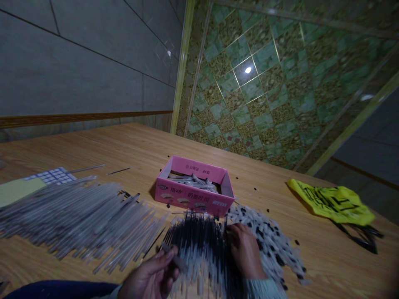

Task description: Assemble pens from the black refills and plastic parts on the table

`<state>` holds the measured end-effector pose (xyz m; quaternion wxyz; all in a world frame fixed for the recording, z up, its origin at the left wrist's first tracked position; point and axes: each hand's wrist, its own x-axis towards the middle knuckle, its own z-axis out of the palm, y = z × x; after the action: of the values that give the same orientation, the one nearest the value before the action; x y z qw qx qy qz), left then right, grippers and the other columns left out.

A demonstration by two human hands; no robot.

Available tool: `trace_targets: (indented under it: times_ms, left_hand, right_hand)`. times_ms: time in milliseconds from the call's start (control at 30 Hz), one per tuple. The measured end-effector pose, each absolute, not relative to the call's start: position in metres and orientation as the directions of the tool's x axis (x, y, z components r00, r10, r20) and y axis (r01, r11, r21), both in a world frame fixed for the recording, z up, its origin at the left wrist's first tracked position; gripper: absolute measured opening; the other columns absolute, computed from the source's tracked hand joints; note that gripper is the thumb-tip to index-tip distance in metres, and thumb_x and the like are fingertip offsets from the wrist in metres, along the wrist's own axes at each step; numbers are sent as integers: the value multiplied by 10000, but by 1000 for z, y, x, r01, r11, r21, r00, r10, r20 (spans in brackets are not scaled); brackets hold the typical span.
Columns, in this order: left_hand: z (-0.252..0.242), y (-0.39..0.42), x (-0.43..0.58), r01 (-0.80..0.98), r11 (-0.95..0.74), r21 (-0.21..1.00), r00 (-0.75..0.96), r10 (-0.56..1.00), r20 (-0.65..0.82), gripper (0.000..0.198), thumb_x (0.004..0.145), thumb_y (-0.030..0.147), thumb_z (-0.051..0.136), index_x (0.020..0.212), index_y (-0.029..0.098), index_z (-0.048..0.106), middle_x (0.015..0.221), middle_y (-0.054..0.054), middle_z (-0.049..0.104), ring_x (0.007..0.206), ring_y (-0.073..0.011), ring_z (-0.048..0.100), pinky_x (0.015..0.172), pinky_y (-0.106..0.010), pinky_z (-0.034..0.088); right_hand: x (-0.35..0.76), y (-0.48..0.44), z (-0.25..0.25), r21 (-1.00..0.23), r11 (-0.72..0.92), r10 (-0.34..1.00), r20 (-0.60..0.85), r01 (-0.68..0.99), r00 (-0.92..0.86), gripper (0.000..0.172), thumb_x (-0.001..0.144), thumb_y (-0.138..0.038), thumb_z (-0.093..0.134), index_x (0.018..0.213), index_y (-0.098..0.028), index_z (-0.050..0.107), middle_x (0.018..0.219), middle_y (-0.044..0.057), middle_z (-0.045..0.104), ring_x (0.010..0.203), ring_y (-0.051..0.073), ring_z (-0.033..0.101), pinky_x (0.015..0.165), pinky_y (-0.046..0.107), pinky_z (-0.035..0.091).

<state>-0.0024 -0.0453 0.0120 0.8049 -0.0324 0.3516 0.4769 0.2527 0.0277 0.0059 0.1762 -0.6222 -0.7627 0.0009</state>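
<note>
My left hand (151,272) is closed, with thumb and fingers around a short grey translucent tube (176,258), blurred and tilted. Right of it lies a dense bundle of thin dark-and-clear sticks (199,236), like pen refills, dark toward the far end. At the bundle's right edge, my right hand (245,251) has curled fingers; what is in them is hidden. Small white and black pieces like caps (271,236) are heaped just beyond that hand. Many long clear tubes (84,220) lie on the left. A pink box (193,199) behind the bundle contains several slim pen-like sticks (196,182).
A wooden table (124,141) bears all this, against a tiled wall. Several loose black bits are scattered around the box. On the right lies a yellow bag (332,203) with black straps. A checked paper (52,176) and a pale yellow sheet (20,191) are at far left.
</note>
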Motion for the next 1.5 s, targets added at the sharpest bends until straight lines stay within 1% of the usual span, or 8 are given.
trace_targets:
  times_ms: [267,467,567,700,933,1133,1367,1500]
  left_hand:
    - [13,-47,0,-776,548,313,272,738,-618,162,682,39,671,806,115,600,585,-44,674,454,-126,628,401,-170,494]
    - [15,-48,0,-770,541,340,268,756,-597,163,663,48,691,779,120,602,555,-25,656,446,-114,611,401,-169,489]
    - [16,-47,-1,-770,535,346,247,751,-612,170,653,42,695,760,129,596,545,-14,651,442,-111,607,397,-165,482]
    - [16,-47,-2,-764,546,343,272,755,-597,161,672,65,690,779,129,588,557,-28,661,450,-106,611,409,-156,478]
    - [19,-47,-1,-763,548,344,251,740,-624,149,707,44,650,801,126,569,544,-22,648,444,-104,604,407,-156,474]
    - [17,-47,0,-774,522,359,233,761,-605,164,702,53,663,810,127,565,559,-21,657,461,-106,614,415,-160,486]
    - [17,-45,-1,-764,536,359,247,757,-605,204,684,34,674,815,128,549,559,-20,655,452,-105,604,408,-164,484]
    - [12,-44,-2,-761,528,377,244,772,-587,220,676,30,681,827,124,550,578,-31,665,469,-109,612,415,-164,484]
  right_hand:
    - [238,38,20,-197,177,966,225,964,-131,251,808,-126,436,882,-197,665,874,58,646,860,183,584,721,233,387]
    - [231,70,19,-123,57,991,129,991,-41,193,750,-177,530,823,-216,704,803,80,704,774,212,651,571,244,376]
    - [227,76,19,-93,22,996,89,995,-14,180,716,-187,568,817,-221,713,806,95,718,791,237,663,569,256,390]
    - [222,75,22,-61,-6,998,57,998,10,177,735,-230,566,832,-187,709,840,141,715,818,264,665,599,284,420]
    - [219,70,25,-45,-5,999,46,999,7,188,728,-186,559,856,-169,695,856,142,715,831,265,666,606,286,426]
    - [228,67,27,-57,39,998,47,998,-36,232,742,-188,537,918,-232,683,875,93,717,851,242,660,594,267,407]
    - [225,67,26,-47,71,997,27,996,-70,215,742,-137,521,845,-194,702,844,121,719,821,241,666,579,260,400]
    - [222,70,21,-42,74,997,42,996,-72,189,766,-191,531,867,-171,691,855,142,712,814,272,663,583,283,413]
